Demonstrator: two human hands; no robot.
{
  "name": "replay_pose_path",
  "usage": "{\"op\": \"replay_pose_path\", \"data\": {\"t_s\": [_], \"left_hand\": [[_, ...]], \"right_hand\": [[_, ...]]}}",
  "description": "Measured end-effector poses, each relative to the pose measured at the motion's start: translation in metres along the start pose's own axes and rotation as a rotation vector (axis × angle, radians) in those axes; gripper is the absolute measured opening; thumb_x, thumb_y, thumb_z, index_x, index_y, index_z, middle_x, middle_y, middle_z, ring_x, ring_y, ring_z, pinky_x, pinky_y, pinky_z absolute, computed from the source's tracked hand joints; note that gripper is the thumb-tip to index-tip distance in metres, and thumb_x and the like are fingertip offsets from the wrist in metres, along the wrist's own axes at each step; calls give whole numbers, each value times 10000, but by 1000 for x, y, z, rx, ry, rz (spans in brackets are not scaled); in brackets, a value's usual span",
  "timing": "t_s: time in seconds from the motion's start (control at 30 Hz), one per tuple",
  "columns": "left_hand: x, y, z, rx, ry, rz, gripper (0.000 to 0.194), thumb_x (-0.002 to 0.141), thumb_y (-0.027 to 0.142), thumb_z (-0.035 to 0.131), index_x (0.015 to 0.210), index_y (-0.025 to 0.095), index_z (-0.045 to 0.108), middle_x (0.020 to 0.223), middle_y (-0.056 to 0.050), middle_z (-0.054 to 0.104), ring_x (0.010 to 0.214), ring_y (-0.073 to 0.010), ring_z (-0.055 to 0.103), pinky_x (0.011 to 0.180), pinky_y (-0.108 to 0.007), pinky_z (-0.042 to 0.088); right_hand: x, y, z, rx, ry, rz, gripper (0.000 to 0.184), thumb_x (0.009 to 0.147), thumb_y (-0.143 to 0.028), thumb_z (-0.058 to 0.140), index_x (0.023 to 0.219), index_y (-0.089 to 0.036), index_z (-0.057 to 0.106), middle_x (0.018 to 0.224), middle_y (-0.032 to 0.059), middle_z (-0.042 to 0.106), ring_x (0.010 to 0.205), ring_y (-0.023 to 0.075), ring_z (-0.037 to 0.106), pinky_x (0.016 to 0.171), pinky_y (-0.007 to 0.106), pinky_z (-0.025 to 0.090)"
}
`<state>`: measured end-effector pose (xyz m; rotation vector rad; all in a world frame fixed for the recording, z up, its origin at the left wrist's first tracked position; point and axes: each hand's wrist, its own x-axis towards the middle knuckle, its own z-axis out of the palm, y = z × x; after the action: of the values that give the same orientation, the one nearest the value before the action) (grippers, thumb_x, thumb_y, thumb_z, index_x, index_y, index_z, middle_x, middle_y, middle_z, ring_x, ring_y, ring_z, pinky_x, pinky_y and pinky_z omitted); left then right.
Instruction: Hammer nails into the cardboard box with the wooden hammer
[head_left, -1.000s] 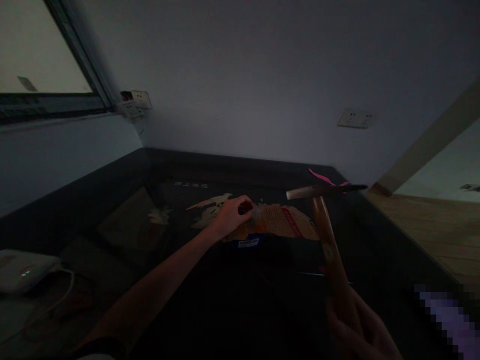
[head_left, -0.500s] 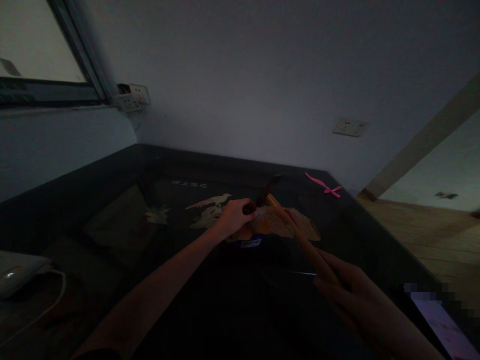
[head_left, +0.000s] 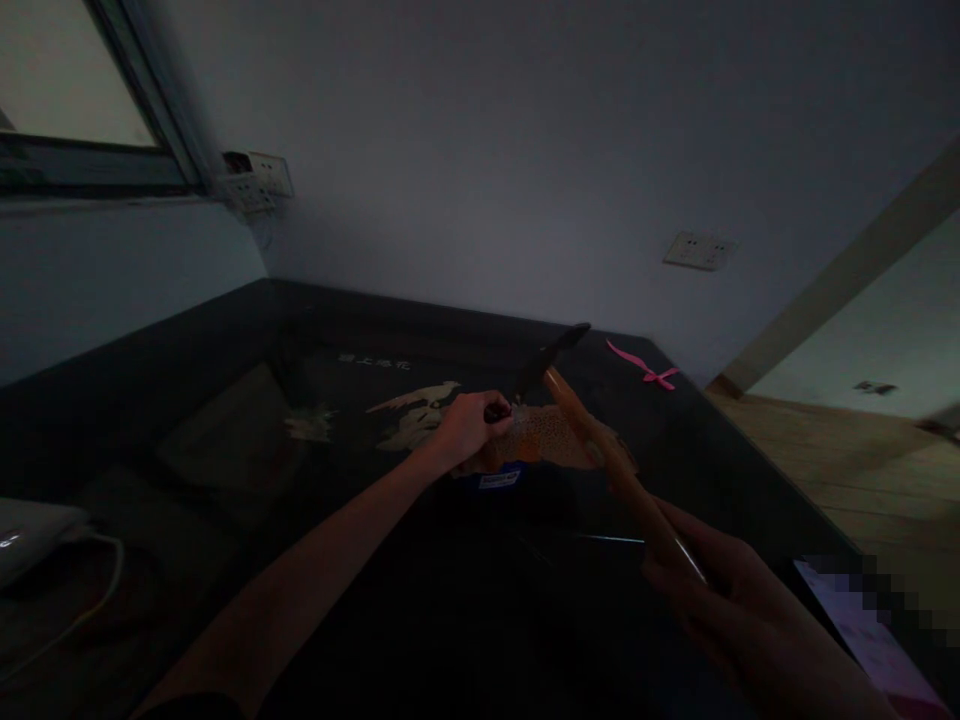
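My right hand (head_left: 731,590) is wrapped round the wooden handle of a hammer (head_left: 600,435) at the lower right. The hammer's dark head is raised and tilted, just right of and above my left fingers. My left hand (head_left: 469,430) is closed at the left end of a flat tan, speckled piece (head_left: 559,440) on the dark tabletop. Its thumb and fingers pinch a small dark thing, too dim to make out. Just below the tan piece shows a blue label (head_left: 499,478) with a white patch.
A pink ribbon (head_left: 652,375) lies near the far right edge of the black table (head_left: 375,310). A lit phone (head_left: 855,625) is at the lower right. A white device (head_left: 37,530) with a cable sits at the left. Wall sockets (head_left: 697,250) are behind.
The hammer's head has risen away from my left hand and shifted slightly right. My right hand has moved a little right and down. My left hand keeps its pinch in nearly the same place.
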<state>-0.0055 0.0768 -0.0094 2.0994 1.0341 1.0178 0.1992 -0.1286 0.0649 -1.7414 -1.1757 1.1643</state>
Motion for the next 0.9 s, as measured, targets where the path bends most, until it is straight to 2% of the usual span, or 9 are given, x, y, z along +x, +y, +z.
{"op": "replay_pose_path", "data": {"t_s": [0.13, 0.3, 0.43, 0.53, 0.73, 0.9], "left_hand": [[0, 1, -1, 63, 0, -19, 93, 744, 212, 605, 817, 173, 648, 800, -43, 698, 726, -174, 638, 657, -265, 462], [0, 1, -2, 68, -7, -10, 103, 750, 205, 606, 836, 175, 654, 807, -42, 700, 735, -176, 643, 665, -267, 460], [1, 0, -1, 83, -6, -9, 109, 759, 213, 610, 847, 175, 662, 818, -42, 698, 737, -180, 642, 670, -270, 461], [1, -1, -1, 122, -7, -15, 135, 756, 213, 621, 875, 174, 671, 826, -44, 697, 742, -191, 641, 668, -275, 459], [0, -3, 0, 88, -17, 6, 95, 769, 199, 619, 850, 173, 662, 826, -37, 700, 737, -171, 640, 674, -261, 454], [0, 0, -1, 129, -30, -25, 122, 766, 201, 621, 876, 172, 665, 847, -37, 703, 762, -173, 640, 679, -256, 456]], "right_hand": [[6, 6, 0, 2, -129, 13, 606, 764, -404, 651, 1331, -251, 500, 632, -51, 534, 459, 96, 437, 392, 195, 342], [8, 10, -2, 1, -55, 21, 632, 757, -439, 650, 1342, -265, 486, 526, -75, 456, 373, 87, 357, 321, 191, 261], [9, 8, -2, 11, -77, -28, 585, 761, -416, 664, 1308, -266, 523, 626, -45, 544, 443, 93, 422, 361, 187, 319], [8, 6, -1, -23, -117, -9, 583, 760, -405, 661, 1308, -252, 534, 589, -51, 530, 432, 97, 420, 357, 192, 319], [5, 4, 0, 5, 7, -7, 634, 722, -428, 684, 1312, -254, 531, 613, -48, 544, 443, 92, 422, 365, 186, 329], [10, 10, -2, -11, -118, 11, 607, 740, -404, 668, 1310, -242, 534, 642, -30, 558, 521, 132, 512, 418, 214, 414]]}}
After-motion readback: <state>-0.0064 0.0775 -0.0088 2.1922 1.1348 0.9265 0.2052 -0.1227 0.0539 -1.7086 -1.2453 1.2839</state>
